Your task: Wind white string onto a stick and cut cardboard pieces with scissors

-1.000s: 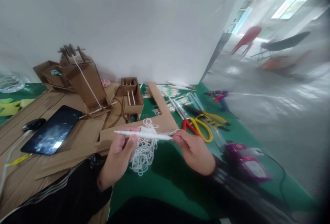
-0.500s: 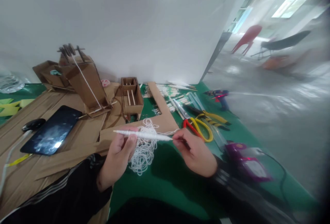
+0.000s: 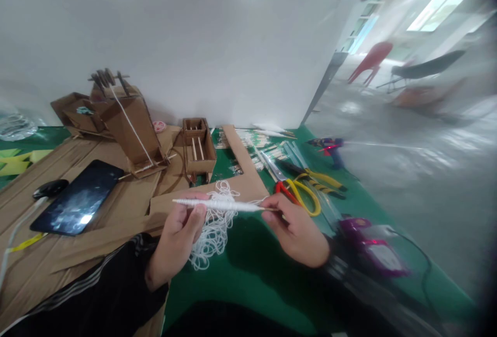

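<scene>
A thin wooden stick point(image 3: 227, 205) wound with white string is held level in front of me. My left hand point(image 3: 176, 238) is closed around its left part, thumb and fingers pinching the windings, and the pale tip pokes out beyond them. At the other end, my right hand point(image 3: 297, 233) pinches the stick's bare right end, with a strand of string beside the fingertips. Behind and below the stick lies a loose, tangled heap of white string point(image 3: 209, 249), on the green surface and partly against a cardboard strip point(image 3: 252, 181).
Scissors point(image 3: 297, 194), pliers point(image 3: 326, 184) and a hot glue gun point(image 3: 332, 148) lie right. A purple device point(image 3: 373, 246) trails a cable. Left are a phone point(image 3: 77, 197), a computer mouse point(image 3: 50, 188) and a cardboard model point(image 3: 128, 130). A cardboard box point(image 3: 202, 163) stands mid-back.
More of the stick's bare right end now lies within my right fingers. The lower part of the string heap has shifted slightly down and left. My left hand stays almost where it was.
</scene>
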`<state>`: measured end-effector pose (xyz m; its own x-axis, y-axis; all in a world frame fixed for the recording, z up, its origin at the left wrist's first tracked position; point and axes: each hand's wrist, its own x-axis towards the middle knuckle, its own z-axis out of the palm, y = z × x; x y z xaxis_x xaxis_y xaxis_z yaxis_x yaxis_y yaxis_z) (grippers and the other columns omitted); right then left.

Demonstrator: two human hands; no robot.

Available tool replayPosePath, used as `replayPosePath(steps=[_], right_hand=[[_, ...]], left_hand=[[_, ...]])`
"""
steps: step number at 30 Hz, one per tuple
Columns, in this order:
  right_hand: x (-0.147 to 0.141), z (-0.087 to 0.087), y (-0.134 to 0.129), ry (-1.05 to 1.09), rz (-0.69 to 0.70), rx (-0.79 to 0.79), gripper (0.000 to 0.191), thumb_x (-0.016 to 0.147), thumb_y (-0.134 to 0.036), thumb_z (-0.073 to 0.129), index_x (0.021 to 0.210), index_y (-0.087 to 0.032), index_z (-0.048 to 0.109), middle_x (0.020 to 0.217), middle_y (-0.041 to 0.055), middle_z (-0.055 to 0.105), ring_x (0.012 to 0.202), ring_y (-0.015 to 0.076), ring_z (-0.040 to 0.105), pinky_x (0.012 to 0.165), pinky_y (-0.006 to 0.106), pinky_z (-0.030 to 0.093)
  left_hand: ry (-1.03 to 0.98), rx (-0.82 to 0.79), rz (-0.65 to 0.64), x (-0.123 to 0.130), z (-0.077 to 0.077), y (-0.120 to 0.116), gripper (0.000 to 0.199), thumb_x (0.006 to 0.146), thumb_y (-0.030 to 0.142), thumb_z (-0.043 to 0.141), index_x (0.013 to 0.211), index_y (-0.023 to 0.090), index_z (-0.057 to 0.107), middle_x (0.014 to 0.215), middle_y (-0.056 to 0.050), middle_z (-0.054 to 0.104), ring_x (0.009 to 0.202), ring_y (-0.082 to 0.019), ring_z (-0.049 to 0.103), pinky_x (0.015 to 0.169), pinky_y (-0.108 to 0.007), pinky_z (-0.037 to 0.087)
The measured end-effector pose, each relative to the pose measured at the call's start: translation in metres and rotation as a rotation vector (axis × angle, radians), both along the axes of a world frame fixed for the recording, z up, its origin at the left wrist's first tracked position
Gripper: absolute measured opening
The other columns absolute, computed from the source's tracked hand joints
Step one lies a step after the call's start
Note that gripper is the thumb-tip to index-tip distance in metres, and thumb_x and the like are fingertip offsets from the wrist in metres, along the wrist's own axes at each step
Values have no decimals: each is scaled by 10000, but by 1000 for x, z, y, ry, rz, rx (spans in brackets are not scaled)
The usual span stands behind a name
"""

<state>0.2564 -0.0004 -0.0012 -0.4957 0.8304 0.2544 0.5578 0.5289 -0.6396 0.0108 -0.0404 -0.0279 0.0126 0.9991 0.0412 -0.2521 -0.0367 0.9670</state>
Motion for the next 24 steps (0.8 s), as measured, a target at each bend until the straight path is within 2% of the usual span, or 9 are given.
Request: replayPosePath(steps=[3,7,11,16,19,21,23,24], right_hand=[[0,0,-1,19,6,2,95,956,-275,441,933,-206,501,712,14,594,572,149,535,524,263,410],[0,-1,0,1,16,74,211,978,-254,371,824,-210,508,664,0,541,539,137,489,533,264,380],[0,-3,1,-14,-5,77,239,985,-269,361,806,-207,508,631,-17,501,509,130,459,519,259,351],[0,-5,1,-10,-26,62,239,987,-276,362,821,-203,518,633,-17,506,515,132,465,523,259,356],[-1,-6,2,4,-33,42,242,988,-267,363,824,-204,530,640,-10,528,523,135,480,524,260,375],[-3,-7,2,35,-81,96,169,971,-256,412,897,-198,554,731,23,579,616,157,540,580,275,422],[-7,-8,-1,92,-158,252,97,922,-228,506,995,-193,561,891,75,606,801,203,581,699,323,462],[-9,-8,-4,123,-180,340,128,891,-201,548,1018,-194,562,944,91,602,871,221,574,748,349,463]], left_hand=[[-10,-8,-3,-1,-2,0,232,937,394,510,1073,205,504,519,117,256,403,-50,188,377,-170,170],[-22,-25,0,-1,-4,1,235,928,406,522,1043,202,511,514,118,258,396,-48,181,378,-171,170],[-71,-4,-38,-3,-4,2,245,945,397,491,1055,183,538,492,114,276,387,-50,200,381,-173,192],[-82,-54,-135,-5,0,0,305,960,396,450,1137,167,547,501,78,431,385,-67,347,398,-192,273],[-59,-75,-131,-4,3,-1,310,954,412,459,1126,172,555,525,57,484,439,-89,442,443,-205,333],[-67,-74,-99,-2,4,-1,297,944,422,478,1101,182,558,535,60,475,433,-78,414,423,-191,304],[-81,-65,-47,-1,4,-1,283,937,424,495,1091,193,550,546,67,458,423,-64,364,400,-176,260],[-84,-58,-22,0,3,-1,278,936,424,499,1092,197,544,548,69,449,424,-61,349,395,-172,246]])
